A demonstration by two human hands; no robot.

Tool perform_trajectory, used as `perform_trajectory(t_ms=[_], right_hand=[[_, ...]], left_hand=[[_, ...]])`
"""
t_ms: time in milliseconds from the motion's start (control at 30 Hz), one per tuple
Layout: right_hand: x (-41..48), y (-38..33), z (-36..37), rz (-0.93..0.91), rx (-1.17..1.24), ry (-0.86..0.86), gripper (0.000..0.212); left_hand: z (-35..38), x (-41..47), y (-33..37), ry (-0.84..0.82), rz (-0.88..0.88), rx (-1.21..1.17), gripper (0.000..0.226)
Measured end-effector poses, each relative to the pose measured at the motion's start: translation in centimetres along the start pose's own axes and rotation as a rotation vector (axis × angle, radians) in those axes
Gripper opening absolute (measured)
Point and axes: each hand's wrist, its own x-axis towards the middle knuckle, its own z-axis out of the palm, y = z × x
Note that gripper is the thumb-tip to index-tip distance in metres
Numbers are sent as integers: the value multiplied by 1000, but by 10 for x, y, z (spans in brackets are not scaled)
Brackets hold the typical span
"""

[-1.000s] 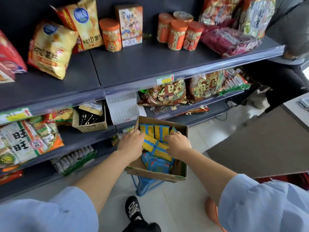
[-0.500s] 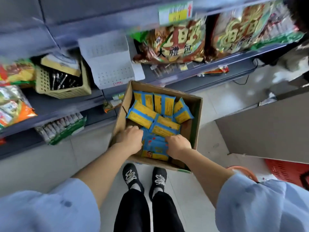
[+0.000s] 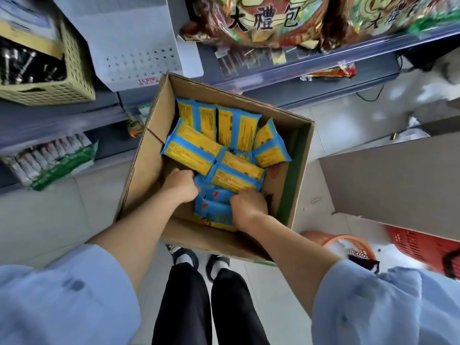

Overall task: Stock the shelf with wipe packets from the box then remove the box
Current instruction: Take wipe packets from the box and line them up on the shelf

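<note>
Grey metal shelving (image 3: 62, 123) backs the open brown cardboard box (image 3: 149, 150). Both hands have slid nearer inside it: left hand (image 3: 180, 186) and right hand (image 3: 249, 207) now clench the blue plastic wipe packets (image 3: 212, 205), so 1 batch looks ready to lift.

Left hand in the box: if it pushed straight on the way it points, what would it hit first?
Probably the yellow wipe packet lying flat just beyond the left hand, which grips the blue packets. How far the hand sits above or below that packet is unclear.
</note>
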Motion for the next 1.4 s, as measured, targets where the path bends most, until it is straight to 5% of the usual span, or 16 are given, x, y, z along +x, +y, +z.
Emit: perform_trajectory(t_ms=[200,333,467,800,1400], right_hand=[[-9,4,-1,-46,82,-83,24],[-23,8,-19,-107,116,7,20],[-39,10,-43,-164,104,40,24],[-90,-12,-139,-281,181,302,12],[-225,-224,-267,-617,285,640,13]], left_hand=[[-6,-16,3,11,22,-200,22],[-26,-45,-1,96,53,-78,9],[-54,-81,-12,210,84,71,19],[-141,-190,-38,533,102,-95,15],[-218,-387,-245,1066,-53,-307,16]])
